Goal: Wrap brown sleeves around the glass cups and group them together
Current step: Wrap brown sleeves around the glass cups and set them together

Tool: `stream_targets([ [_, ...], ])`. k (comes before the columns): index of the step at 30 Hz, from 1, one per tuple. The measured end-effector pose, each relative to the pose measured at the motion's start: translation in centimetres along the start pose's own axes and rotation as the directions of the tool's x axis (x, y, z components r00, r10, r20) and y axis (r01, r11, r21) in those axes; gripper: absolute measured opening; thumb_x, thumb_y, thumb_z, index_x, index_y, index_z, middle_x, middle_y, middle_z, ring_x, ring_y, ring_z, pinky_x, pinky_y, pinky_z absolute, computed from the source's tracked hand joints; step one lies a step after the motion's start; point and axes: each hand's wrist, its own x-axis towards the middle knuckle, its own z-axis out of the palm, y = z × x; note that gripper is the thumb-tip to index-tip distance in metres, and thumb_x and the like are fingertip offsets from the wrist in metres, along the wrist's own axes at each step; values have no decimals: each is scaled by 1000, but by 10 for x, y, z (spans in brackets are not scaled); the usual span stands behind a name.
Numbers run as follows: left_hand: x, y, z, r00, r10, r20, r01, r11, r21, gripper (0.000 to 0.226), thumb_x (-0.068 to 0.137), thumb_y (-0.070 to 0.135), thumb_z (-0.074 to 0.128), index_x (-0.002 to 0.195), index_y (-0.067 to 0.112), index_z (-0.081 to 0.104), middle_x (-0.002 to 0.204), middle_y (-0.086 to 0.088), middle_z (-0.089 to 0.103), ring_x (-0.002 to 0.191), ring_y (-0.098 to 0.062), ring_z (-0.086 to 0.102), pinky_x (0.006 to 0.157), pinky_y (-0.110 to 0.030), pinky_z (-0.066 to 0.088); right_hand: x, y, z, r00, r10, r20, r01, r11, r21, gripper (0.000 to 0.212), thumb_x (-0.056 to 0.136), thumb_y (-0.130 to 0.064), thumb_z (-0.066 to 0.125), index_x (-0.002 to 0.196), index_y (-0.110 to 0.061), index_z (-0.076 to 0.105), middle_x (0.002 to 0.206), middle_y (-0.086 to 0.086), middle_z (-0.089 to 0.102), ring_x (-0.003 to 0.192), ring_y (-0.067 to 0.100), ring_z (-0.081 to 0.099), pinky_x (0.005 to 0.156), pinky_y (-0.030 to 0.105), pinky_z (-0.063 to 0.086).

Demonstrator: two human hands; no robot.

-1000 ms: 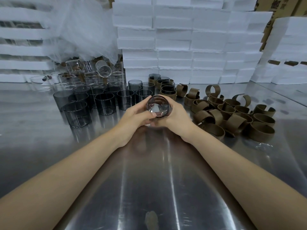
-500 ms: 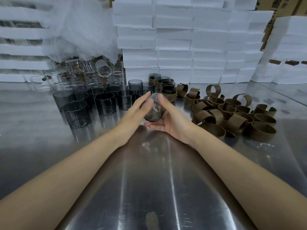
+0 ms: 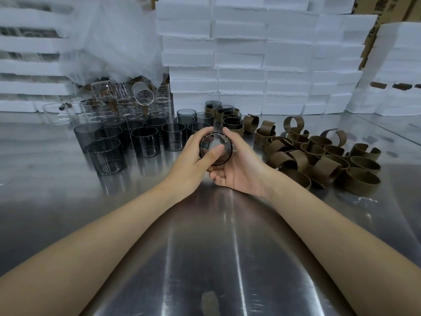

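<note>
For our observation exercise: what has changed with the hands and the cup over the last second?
Both grips loosened to straight fingers, then closed again round the cup: the left grip now lays a thumb across its near end, the right grip cradles it from below. The bare cups, loose sleeves and sleeved cups stayed put.
</note>
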Motion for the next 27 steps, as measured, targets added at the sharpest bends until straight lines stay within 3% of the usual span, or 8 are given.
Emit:
stream_targets([
  [4,-3,4,-1,998,19,-55,-17,999,36,48,91,53,35,130,29,50,123,8,59,90,18,57,77,2,37,-2,0,1,998,36,54,-38,999,20,64,88,-66,43,90,-5,61,71,9,59,58,17,58,54,23,50],
  [7,-2,0,-6,999,-13,-38,12,999,-37,47,91,59,29,119,33,57,108,15,67,101,8,61,85,-4,40,-4,-1,2,995,67,69,-69,997,21,60,89,-65,44,90,-7,59,71,8,58,58,16,56,55,21,47],
  [10,0,-5,-5,994,-108,30,112,960,-256,56,75,58,61,126,34,54,114,13,65,101,-3,63,84,-18,50,-6,-2,2,992,85,91,-91,994,62,60,88,-67,46,85,-10,65,69,5,55,56,13,52,53,19,43],
  [14,1,-7,2,998,-31,-55,19,976,-216,72,57,29,87,121,30,57,108,18,68,106,1,62,78,-14,50,-8,-2,4,992,80,92,-88,993,79,59,80,-68,55,80,-11,70,69,2,57,56,12,54,53,18,46],
  [17,1,-5,0,993,-10,-115,-19,967,-252,62,54,25,87,110,23,60,90,21,71,86,5,64,70,-14,51,-7,-2,4,993,81,81,-88,992,90,57,76,-66,58,87,-11,67,70,3,60,59,12,57,53,19,49],
  [22,2,-1,0,986,-34,-164,-8,970,-244,44,63,30,85,101,22,64,86,18,70,82,0,66,66,-23,58,-4,-1,4,991,90,96,-103,986,133,64,78,-62,60,114,-8,58,81,8,65,64,15,64,59,22,54],
  [25,3,-2,0,979,-27,-203,-11,982,-187,30,75,32,81,98,23,65,87,19,70,85,2,65,76,-19,55,-3,0,3,991,91,102,-106,984,146,59,81,-61,60,111,-11,61,82,8,66,66,15,64,60,22,54],
  [27,3,-2,2,977,-18,-214,-20,985,-172,19,81,33,76,94,24,66,83,21,69,80,6,64,70,-11,51,-3,0,3,989,95,112,-111,983,149,53,81,-61,60,99,-11,70,83,9,67,66,16,64,60,22,55],
])
